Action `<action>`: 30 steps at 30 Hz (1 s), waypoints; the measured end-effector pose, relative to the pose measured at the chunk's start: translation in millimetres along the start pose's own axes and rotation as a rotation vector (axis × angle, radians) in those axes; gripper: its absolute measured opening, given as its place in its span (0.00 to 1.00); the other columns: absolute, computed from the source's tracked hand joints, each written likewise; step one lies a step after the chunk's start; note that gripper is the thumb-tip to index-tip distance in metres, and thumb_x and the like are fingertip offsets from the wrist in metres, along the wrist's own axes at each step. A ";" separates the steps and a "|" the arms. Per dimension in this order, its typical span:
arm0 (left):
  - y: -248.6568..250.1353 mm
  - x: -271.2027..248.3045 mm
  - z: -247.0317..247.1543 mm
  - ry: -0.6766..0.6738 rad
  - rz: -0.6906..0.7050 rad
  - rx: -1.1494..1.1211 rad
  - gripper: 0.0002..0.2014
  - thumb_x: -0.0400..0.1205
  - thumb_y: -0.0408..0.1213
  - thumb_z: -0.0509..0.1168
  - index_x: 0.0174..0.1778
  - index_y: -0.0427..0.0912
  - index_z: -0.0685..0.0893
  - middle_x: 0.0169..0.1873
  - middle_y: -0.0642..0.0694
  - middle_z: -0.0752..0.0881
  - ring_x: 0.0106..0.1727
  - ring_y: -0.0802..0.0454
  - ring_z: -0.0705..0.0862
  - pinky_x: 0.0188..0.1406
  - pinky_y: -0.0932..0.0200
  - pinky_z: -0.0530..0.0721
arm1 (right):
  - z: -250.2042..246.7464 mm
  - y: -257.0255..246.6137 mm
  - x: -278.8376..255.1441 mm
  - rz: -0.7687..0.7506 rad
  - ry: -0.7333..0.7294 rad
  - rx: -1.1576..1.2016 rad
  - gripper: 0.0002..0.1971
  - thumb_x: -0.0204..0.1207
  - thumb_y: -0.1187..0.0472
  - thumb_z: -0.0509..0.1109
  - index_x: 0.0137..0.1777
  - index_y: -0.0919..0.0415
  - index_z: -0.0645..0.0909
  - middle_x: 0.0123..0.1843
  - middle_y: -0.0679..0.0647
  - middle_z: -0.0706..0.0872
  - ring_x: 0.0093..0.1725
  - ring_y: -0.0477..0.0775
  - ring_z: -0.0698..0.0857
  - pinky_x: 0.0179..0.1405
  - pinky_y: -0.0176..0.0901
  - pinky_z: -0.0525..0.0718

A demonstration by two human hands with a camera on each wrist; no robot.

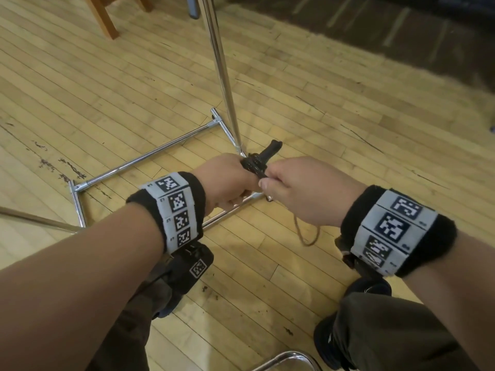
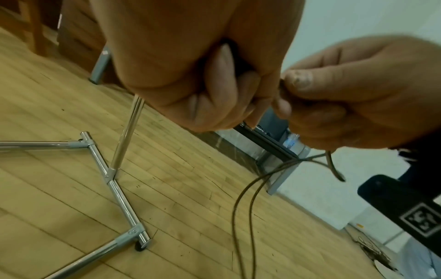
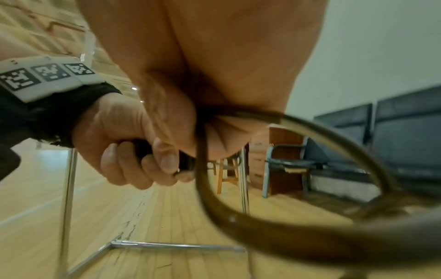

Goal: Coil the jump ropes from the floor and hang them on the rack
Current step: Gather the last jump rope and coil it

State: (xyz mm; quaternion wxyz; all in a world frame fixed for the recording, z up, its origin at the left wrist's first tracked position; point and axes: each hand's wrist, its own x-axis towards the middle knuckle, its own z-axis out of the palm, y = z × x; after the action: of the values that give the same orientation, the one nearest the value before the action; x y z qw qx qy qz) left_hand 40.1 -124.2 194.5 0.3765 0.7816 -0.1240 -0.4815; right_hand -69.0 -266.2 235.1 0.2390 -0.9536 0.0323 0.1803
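A jump rope with black handles (image 1: 261, 162) and a thin brown cord (image 1: 308, 236) is held above the floor, in front of the chrome rack's upright pole (image 1: 222, 70). My left hand (image 1: 235, 183) grips the handles in a fist; in the left wrist view the handle (image 2: 267, 141) sticks out below its curled fingers (image 2: 214, 105). My right hand (image 1: 267, 182) pinches the cord right beside the handles. Cord loops (image 2: 243, 198) hang under both hands. In the right wrist view a blurred cord loop (image 3: 262, 226) hangs from the right hand (image 3: 214, 132), with my left hand (image 3: 133, 158) beyond it.
The rack's chrome base frame (image 1: 150, 156) lies on the wooden floor under my hands. A wooden chair leg (image 1: 104, 17) stands at the back left and a dark mat (image 1: 375, 36) at the back right. A chrome chair rim (image 1: 289, 357) curves between my shoes.
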 end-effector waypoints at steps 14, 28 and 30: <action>9.9 -7.2 -15.6 -0.446 0.265 -0.210 0.06 0.77 0.35 0.78 0.36 0.45 0.89 0.26 0.48 0.80 0.20 0.57 0.72 0.15 0.67 0.70 | -5.5 51.9 7.0 -0.021 -0.345 0.846 0.11 0.88 0.59 0.66 0.48 0.63 0.86 0.29 0.51 0.70 0.27 0.48 0.70 0.28 0.39 0.76; 17.2 -34.4 8.5 -0.120 0.327 0.820 0.09 0.76 0.56 0.74 0.43 0.58 0.83 0.32 0.51 0.87 0.30 0.57 0.84 0.29 0.64 0.81 | 11.2 50.0 31.1 0.021 -0.174 0.275 0.05 0.77 0.58 0.80 0.49 0.45 0.90 0.41 0.44 0.93 0.39 0.42 0.91 0.39 0.45 0.91; 13.8 -36.7 11.8 -0.132 0.334 0.930 0.11 0.75 0.59 0.72 0.42 0.56 0.84 0.32 0.50 0.88 0.31 0.55 0.85 0.28 0.62 0.83 | 9.9 45.4 32.7 0.023 -0.164 0.218 0.04 0.77 0.56 0.80 0.47 0.44 0.91 0.41 0.39 0.92 0.41 0.38 0.90 0.43 0.41 0.88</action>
State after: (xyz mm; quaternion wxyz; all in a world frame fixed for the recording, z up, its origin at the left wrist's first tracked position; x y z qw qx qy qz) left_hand 13.9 -118.8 225.4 0.0515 0.8042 -0.4728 -0.3565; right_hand -48.5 -300.9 195.1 0.3409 -0.9037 0.0432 0.2556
